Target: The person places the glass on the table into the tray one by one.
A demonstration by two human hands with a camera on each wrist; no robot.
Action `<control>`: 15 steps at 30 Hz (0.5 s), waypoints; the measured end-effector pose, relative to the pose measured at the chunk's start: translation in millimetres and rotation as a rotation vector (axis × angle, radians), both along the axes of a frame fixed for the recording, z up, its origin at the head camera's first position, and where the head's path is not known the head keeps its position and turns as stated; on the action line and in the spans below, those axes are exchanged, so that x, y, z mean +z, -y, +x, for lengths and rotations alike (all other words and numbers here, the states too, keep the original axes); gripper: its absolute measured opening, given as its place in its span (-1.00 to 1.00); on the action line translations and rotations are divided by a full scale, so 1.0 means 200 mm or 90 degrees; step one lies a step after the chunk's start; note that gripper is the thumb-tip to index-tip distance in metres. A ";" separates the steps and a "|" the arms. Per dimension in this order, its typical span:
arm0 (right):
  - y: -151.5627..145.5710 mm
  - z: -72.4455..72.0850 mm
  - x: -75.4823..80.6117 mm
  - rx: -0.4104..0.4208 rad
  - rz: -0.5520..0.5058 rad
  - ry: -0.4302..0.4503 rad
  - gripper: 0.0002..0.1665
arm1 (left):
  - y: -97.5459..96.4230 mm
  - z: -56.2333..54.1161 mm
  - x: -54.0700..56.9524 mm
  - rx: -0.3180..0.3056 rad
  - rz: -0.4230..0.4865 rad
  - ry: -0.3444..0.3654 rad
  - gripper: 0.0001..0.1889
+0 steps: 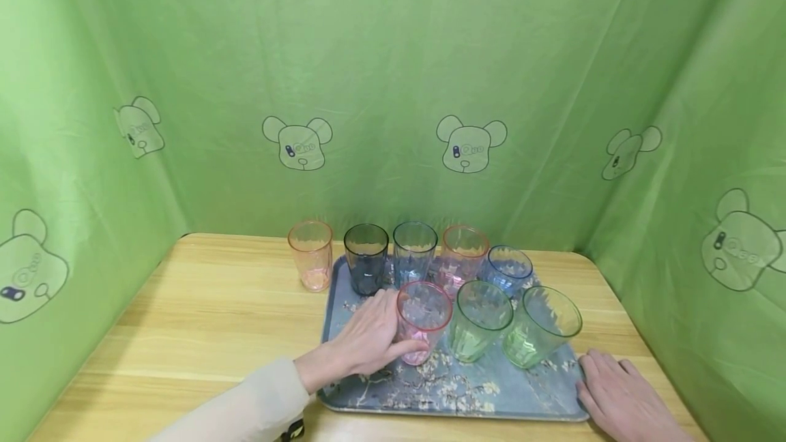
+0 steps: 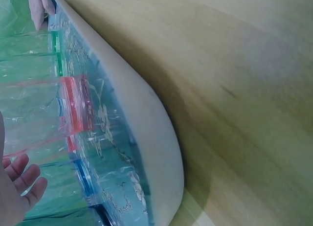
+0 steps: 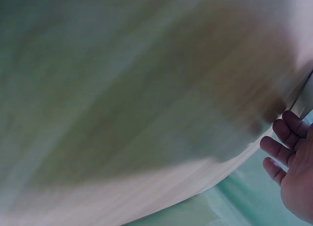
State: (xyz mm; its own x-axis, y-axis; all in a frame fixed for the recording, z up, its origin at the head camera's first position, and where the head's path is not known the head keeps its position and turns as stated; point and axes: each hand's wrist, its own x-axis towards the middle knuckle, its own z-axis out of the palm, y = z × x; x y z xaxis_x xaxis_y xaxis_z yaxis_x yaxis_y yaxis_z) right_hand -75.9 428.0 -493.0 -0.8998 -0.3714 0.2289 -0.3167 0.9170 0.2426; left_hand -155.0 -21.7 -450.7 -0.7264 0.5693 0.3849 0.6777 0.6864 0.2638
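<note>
My left hand (image 1: 371, 340) lies against the left side of a pink-rimmed clear tumbler (image 1: 424, 316). Its thumb crosses the front of that tumbler; the fingers look loosely extended, spread in the left wrist view (image 2: 24, 182). The tumbler stands on a blue blossom-patterned tray (image 1: 442, 398). Beside it are two green tumblers (image 1: 479, 326) (image 1: 537, 333). Behind stand a dark grey tumbler (image 1: 366, 264), a blue one (image 1: 414, 251), another pink one (image 1: 463, 258) and a shorter-looking blue one (image 1: 508, 271). My right hand (image 1: 626, 394) rests on the table at the tray's right front corner, fingers relaxed.
An orange tumbler (image 1: 311, 258) stands on the wooden table (image 1: 215, 312), just left of the tray. Green curtains (image 1: 381, 74) with printed bear heads enclose the back and both sides.
</note>
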 end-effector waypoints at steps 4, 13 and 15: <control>0.00 0.00 0.00 -0.003 0.001 0.005 -0.74 | -0.01 0.00 0.00 -0.001 -0.003 0.016 -0.18; -0.01 0.00 -0.01 0.002 -0.001 -0.007 -0.74 | -0.02 -0.01 0.01 -0.003 -0.015 0.026 -0.17; -0.01 0.00 -0.02 0.006 -0.003 -0.013 -0.74 | -0.02 -0.01 0.01 -0.004 -0.019 0.024 -0.17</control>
State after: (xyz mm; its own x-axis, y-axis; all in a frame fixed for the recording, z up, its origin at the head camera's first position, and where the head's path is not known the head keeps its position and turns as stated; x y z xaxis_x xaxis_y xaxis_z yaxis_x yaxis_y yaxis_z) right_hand -76.3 429.1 -496.0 -0.8911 -0.3793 0.2490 -0.3211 0.9149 0.2445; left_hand -157.3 -17.1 -449.7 -0.7370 0.5841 0.3401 0.6714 0.6903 0.2695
